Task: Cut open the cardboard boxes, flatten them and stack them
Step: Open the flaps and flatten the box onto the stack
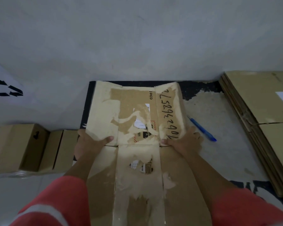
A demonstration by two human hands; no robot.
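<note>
Two hands clamped on one opened cardboard box (137, 121), spread apart at its side edges. Left hand (91, 141) gripped the left panel, thumb on top and fingers wrapped under the edge. Right hand (185, 141) gripped the right panel at the crease, thumb on top pointing inward. Box lay spread out centre frame, running from the person's lap area out to the grey wall (137, 38). Its far half sat on a black mat (198, 89) with the side panels tilted up a little. Box surface was badly torn, pale where the top layer had peeled off. "PICO" print, label scraps and handwritten black digits were visible on it.

Blue pen-like tool (203, 129) lay just right of the right hand, apart from it, on a worn pale patch; could not tell if pen or cutter. Stack of flattened cardboard (252, 103) lay at the right edge, well apart from the hands. Uncut brown box (11, 144) sat at left, near the left hand, not touching it. White sheet with a black recycling symbol (6, 88) sat far left. Red sleeves (55, 201) showed at the bottom. Could not tell worktop from floor.
</note>
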